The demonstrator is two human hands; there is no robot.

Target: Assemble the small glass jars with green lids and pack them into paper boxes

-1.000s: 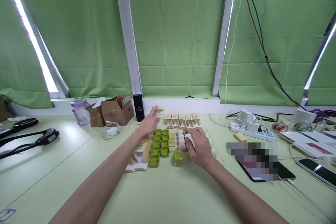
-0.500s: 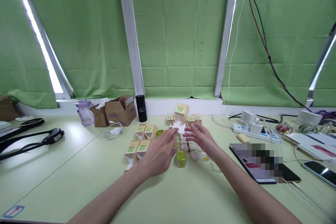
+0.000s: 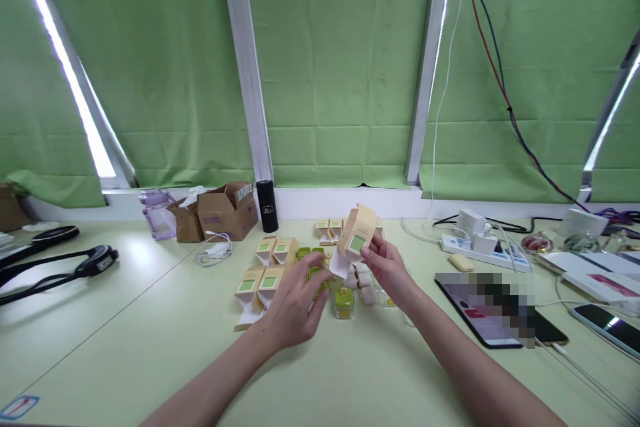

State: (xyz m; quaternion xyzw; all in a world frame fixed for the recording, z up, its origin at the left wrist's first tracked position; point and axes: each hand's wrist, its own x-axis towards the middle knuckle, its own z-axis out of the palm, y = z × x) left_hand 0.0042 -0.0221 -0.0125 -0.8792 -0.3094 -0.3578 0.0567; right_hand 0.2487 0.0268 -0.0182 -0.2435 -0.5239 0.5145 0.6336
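Our right hand [image 3: 386, 268] pinches a tilted box [image 3: 360, 227] above and beyond the jar [image 3: 344, 303]. Half a second ago our left hand [image 3: 299, 307] was at its flap; now that hand has drawn back, fingers loosely spread, left of the jar. More boxes [image 3: 270, 282] stand farther left of the jar.

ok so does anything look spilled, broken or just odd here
Nothing visible looks spilled or broken. The odd spot is a blocky pixelated patch at right, masking part of a lit touchscreen. The small cream carton in the right hand is tipped, its white flap open, but that seems ordinary handling.
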